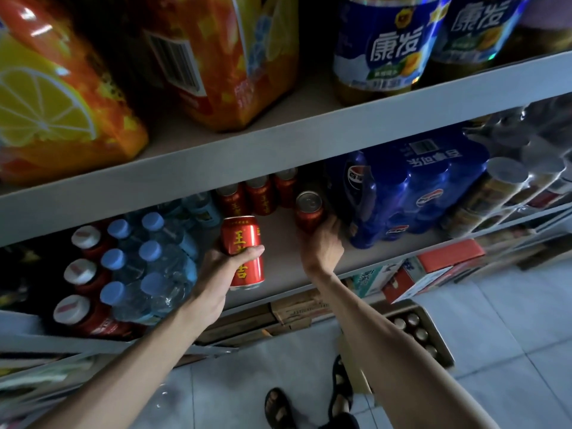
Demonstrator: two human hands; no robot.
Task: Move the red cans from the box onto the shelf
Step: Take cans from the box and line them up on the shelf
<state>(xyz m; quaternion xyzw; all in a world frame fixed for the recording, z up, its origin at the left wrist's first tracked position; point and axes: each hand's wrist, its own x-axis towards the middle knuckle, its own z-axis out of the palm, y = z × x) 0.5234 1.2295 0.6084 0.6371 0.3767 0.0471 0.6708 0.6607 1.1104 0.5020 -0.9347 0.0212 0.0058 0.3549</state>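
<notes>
Rear red cans [261, 196] half under upper shelf [278, 144], box [444, 348] partly behind forearm [387, 351]

The near can [243, 252] is bright red with yellow characters. The right can [309, 212] and the far cans [260, 196] are darker red, silver-topped. The cola pack [411, 193] is deep blue; the water bottles [148, 252] have pale blue caps. The shelf [278, 144] is grey, the upper packs [55, 97] orange with a yellow lemon-slice print.
</notes>
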